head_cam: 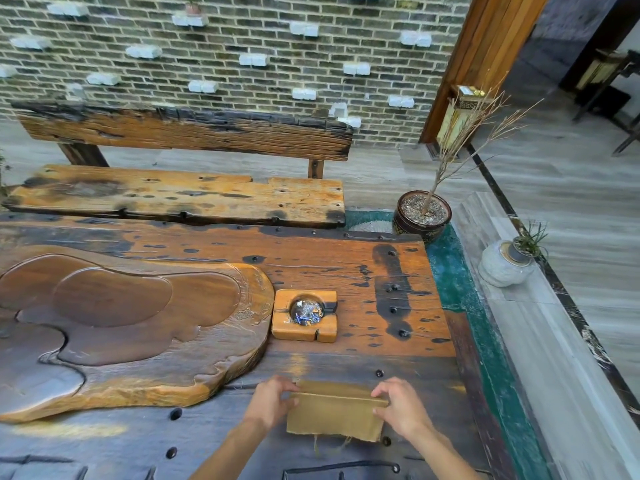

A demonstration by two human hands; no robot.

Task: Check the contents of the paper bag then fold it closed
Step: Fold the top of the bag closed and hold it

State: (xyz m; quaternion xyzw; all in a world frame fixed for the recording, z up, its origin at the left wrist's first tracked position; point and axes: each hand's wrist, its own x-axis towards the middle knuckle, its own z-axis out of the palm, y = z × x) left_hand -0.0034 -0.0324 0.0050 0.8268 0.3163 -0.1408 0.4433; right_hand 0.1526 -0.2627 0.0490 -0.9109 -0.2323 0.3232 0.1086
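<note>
Apparently near done: bag [335, 415] lies flat on surface [346, 271], top flap creased over. Left hand [268, 401] and right hand [403, 405] pinch fold ends. Checking seemingly over; pressing crease remains.

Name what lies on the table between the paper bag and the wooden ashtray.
Nothing: the head view shows only bare dark table between the paper bag and wooden ashtray.

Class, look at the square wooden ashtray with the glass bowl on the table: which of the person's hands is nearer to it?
Left. The left hand lies almost directly below the square wooden ashtray, gripping the brown paper bag's left edge; the right hand holds the opposite edge, farther right.
</note>
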